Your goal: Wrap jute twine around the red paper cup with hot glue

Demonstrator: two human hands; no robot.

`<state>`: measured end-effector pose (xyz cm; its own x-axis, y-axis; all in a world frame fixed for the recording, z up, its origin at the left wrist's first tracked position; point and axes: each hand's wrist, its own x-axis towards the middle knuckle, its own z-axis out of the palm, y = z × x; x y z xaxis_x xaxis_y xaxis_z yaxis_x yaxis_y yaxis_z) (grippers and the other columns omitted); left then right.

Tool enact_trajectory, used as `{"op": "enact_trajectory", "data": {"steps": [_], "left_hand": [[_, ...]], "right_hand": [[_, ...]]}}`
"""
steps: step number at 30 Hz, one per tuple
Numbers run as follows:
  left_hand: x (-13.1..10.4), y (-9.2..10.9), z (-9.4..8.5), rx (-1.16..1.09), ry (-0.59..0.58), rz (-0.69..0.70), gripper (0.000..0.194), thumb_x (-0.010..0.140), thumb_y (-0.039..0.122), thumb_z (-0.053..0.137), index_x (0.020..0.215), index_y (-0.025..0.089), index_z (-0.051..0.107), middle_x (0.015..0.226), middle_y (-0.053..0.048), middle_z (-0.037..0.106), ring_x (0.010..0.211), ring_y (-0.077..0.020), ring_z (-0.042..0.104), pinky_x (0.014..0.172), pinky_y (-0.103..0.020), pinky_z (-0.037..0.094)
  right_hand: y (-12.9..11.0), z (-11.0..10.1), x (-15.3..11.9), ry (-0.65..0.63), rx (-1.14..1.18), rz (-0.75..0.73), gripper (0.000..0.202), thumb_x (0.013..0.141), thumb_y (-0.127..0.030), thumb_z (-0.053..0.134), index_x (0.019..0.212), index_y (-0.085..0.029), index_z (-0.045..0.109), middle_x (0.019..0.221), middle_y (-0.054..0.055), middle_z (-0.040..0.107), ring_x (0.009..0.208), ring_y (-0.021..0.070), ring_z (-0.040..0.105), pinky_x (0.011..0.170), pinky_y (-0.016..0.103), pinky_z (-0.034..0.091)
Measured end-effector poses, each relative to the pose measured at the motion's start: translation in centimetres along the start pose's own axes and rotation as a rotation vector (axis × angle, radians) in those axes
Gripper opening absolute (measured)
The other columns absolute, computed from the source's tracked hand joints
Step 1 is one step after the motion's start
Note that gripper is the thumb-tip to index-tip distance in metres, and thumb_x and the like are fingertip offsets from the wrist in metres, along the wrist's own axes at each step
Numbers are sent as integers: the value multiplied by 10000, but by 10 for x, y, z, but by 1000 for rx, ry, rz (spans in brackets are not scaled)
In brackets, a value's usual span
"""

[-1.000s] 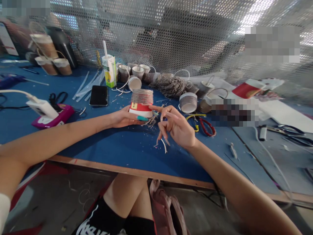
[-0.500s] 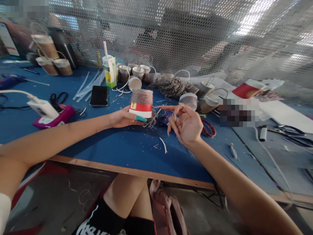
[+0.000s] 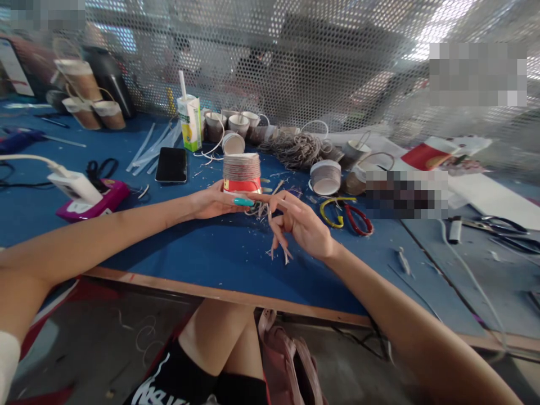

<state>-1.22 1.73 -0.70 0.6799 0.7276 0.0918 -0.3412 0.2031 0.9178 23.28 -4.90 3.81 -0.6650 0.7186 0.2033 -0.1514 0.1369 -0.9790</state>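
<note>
While the left hand [image 3: 215, 201] grips a cord-wrapped cup [image 3: 242, 171] by its red-and-white lower part, thumb in front, the right hand [image 3: 301, 225] lies at the cup's 4 o'clock, fingers loosely spread, its index finger reaching the cup's base; whether that fingertip touches it, I cannot tell. The cup is held above the blue surface [image 3: 202, 253]. Around it, a black phone [image 3: 171, 165] lies at 9 o'clock, a drink carton [image 3: 189, 124] stands at 10, and a tangle of cord [image 3: 297, 149] lies at 2.

Cup [image 3: 242, 173] with grey-brown cord rings over red; tabletop [image 3: 181, 242] blue; phone [image 3: 171, 165] black
</note>
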Motion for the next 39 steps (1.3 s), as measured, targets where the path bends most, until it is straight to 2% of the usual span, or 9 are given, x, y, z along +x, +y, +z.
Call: {"op": "enact_trajectory", "data": {"steps": [4,9,17,20,23,26,30,35,39], "left_hand": [[0,0,6,18,38,-8,632,625,204,956,1220,195,744,1143,-88,807,1009,-197,751,923,-326,556],[3,-4,2,1,5,0,530,623,199,954,1118,189,764,1018,-60,815,932,-186,759,875,-322,572],[1,-6,1,-24,-72,11,534,662,222,913,1176,197,768,1090,-99,813,928,-203,754,869,-338,575],[0,-5,2,-45,-87,6,560,638,242,935,1173,212,777,1120,-88,813,941,-187,752,860,-310,577],[0,-5,1,-50,-115,3,554,644,251,932,1175,208,777,1160,-106,813,1005,-210,758,883,-317,582],[1,-5,-1,-36,-151,9,526,674,263,910,1176,189,769,1178,-139,812,1057,-250,758,932,-368,584],[2,-3,-3,1,-156,-1,527,684,282,906,1181,175,767,1198,-155,805,1134,-291,745,1004,-426,563],[3,-2,-4,20,-69,16,498,702,305,910,1168,203,767,1123,-102,812,1135,-279,748,1068,-470,530],[2,-1,-2,48,-24,-12,588,677,310,938,1220,188,749,1181,-120,799,1104,-258,750,1059,-451,527]], "right_hand": [[0,0,0,-10,3,-2,373,975,-585,604,948,-226,508,1546,153,614,431,19,521,477,263,611],[-6,-2,0,80,-4,-39,379,951,-610,578,923,-238,510,1492,136,652,424,43,508,436,289,597],[-10,-2,0,215,28,-54,355,951,-578,539,839,-242,528,1194,85,779,362,49,427,369,280,542],[-8,-6,0,272,33,-103,357,954,-554,530,788,-237,527,1150,92,797,342,50,380,328,275,498],[-6,-9,1,311,24,-154,390,949,-567,545,752,-234,502,1152,119,809,344,51,352,303,262,466],[-3,-9,1,215,22,-140,442,943,-628,562,773,-225,503,1202,152,803,348,49,393,314,258,486],[0,-5,1,38,12,-65,417,958,-615,589,859,-216,517,1337,162,753,381,47,494,397,274,573],[-2,-2,-1,18,-5,-20,405,961,-623,596,923,-231,503,1457,139,679,422,37,530,448,273,607],[-1,1,0,-28,3,19,430,955,-651,599,941,-234,498,1452,134,680,423,33,536,461,269,609]]}}
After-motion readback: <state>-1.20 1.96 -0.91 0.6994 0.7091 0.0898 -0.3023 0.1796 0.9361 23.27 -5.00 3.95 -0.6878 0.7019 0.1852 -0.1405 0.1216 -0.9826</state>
